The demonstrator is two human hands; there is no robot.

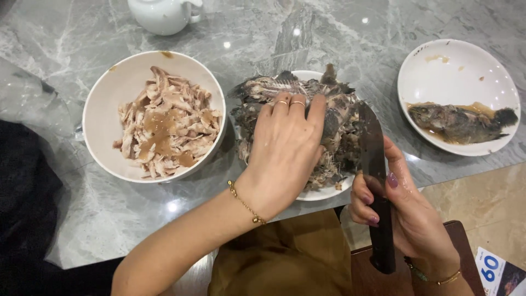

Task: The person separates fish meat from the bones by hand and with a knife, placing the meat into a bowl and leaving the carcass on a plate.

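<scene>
My left hand [285, 148] lies palm down on a heap of dark fish bones and skin [334, 118] piled on a white plate [323, 193] in the middle. My right hand [405, 214] grips the black handle of a dark knife [372, 148], whose blade points away from me along the right side of the heap. A white bowl [104, 109] at the left holds shredded pale fish meat [164, 123] with brown sauce.
A white plate [455, 71] at the right holds one whole dark fish [457, 123] in brown sauce. A white teapot [164, 13] stands at the far edge. All rest on a grey marble table [246, 38]. A dark cloth [24, 208] lies at the left.
</scene>
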